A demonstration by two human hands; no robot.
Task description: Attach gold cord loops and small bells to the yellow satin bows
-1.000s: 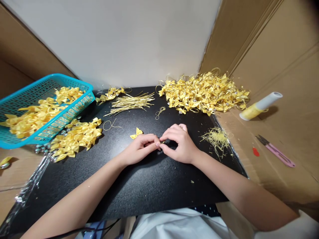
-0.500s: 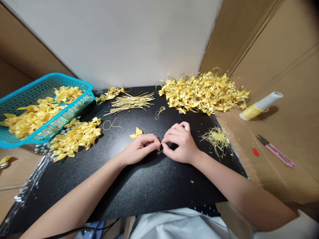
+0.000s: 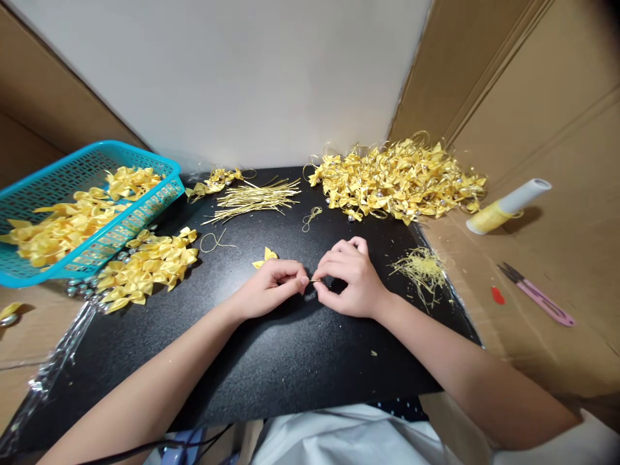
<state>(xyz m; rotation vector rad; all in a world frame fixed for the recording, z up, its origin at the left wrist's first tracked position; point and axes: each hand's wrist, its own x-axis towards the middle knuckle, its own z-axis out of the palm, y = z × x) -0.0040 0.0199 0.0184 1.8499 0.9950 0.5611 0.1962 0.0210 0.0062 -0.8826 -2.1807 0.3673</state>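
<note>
Above the middle of the black tabletop [image 3: 271, 361], my left hand [image 3: 278, 287] pinches a thin gold cord [image 3: 311, 280] between thumb and forefinger. My right hand [image 3: 351, 281] has its fingertips closed on the same cord, just to the right, so a short stretch shows between them. Most of the cord is hidden by the fingers. A yellow ribbon bow [image 3: 265, 258] shows just behind my left hand, partly covered by it. Farther back lie a small gold cord loop [image 3: 312, 218] and a bundle of cut gold cords [image 3: 256, 199].
A blue basket [image 3: 175, 169] of yellow bows stands at left, beside loose bows [image 3: 148, 265] and silver bells [image 3: 80, 287]. Corded bows [image 3: 397, 181] are heaped at back right. Cord scraps [image 3: 420, 271], pink snips [image 3: 537, 297] and a thread tube [image 3: 508, 205] lie at right.
My fingertips have drawn slightly apart, the left hand shifting a little left, and more of the gold cord shows between them. The surrounding things have stayed put.
</note>
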